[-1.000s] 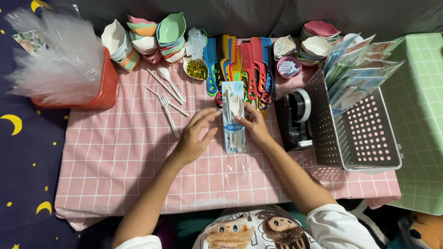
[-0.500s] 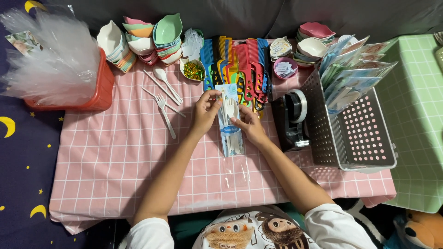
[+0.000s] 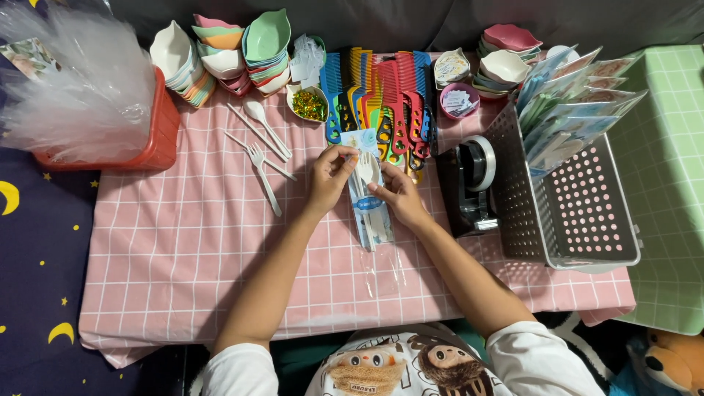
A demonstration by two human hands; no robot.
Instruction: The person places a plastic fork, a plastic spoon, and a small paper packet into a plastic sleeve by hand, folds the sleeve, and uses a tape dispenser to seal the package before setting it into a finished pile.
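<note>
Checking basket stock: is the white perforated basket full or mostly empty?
Mostly empty. The white basket holds packets only at its far end; the rest shows bare perforated floor.

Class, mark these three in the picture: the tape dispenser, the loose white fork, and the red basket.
tape dispenser (image 3: 469, 192), head view, on its black body.
loose white fork (image 3: 262, 174), head view, mid-handle.
red basket (image 3: 160, 125), head view, on its right wall.

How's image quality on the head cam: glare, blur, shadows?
Head view: even, soft light, sharp throughout; both hands on the cutlery packet are crisp. Mild glare on the clear bags in the red bin; soft arm shadows on the pink cloth.
</note>
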